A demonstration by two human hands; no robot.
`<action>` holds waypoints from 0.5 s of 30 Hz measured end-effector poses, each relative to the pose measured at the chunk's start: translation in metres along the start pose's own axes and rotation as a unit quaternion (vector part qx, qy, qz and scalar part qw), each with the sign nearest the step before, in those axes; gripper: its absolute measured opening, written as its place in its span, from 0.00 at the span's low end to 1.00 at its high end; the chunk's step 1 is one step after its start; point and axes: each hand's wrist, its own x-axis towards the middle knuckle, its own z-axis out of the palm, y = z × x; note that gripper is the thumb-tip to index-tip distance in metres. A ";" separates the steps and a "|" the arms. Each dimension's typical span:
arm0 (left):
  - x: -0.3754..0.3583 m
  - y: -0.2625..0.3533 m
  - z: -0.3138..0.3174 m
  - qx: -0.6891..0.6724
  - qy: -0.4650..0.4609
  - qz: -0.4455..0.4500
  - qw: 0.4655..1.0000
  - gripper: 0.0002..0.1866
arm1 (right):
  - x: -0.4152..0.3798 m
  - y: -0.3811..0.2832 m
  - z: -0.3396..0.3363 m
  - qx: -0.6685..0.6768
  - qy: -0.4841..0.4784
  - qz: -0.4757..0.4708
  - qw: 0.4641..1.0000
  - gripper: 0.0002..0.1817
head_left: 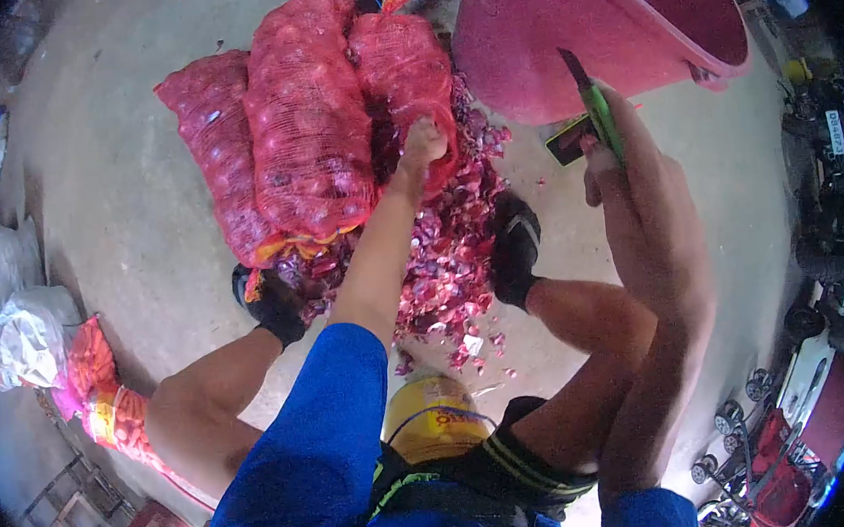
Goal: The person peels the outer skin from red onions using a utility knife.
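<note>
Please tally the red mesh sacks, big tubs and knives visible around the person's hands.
Red mesh sacks in the pile by the left hand: 3
Big red tub: 1
Green-handled knife in the right hand: 1
Total: 5

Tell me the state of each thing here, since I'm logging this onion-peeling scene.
Left hand: closed, gripping a red mesh sack.
Right hand: closed around a green-handled knife, blade pointing up.
Mesh sacks: full, lying on the floor.
Red tub: tilted, inside hidden.
Onion skins: loose, scattered between the feet.
White bags: crumpled on the floor.
</note>
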 end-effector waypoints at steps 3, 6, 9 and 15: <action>0.021 -0.006 -0.003 0.060 0.207 0.115 0.970 0.39 | 0.011 -0.001 0.002 -0.090 -0.003 0.025 0.996 0.29; 0.019 -0.007 -0.040 0.328 0.109 0.089 0.934 0.35 | 0.024 -0.007 -0.001 -0.091 -0.044 0.085 0.991 0.30; 0.029 -0.025 -0.038 0.300 0.120 0.053 0.945 0.21 | 0.037 -0.004 -0.003 -0.067 -0.075 0.121 0.988 0.31; 0.045 -0.040 -0.021 0.489 0.136 0.037 0.861 0.23 | 0.049 0.003 -0.010 -0.044 -0.122 0.140 0.982 0.33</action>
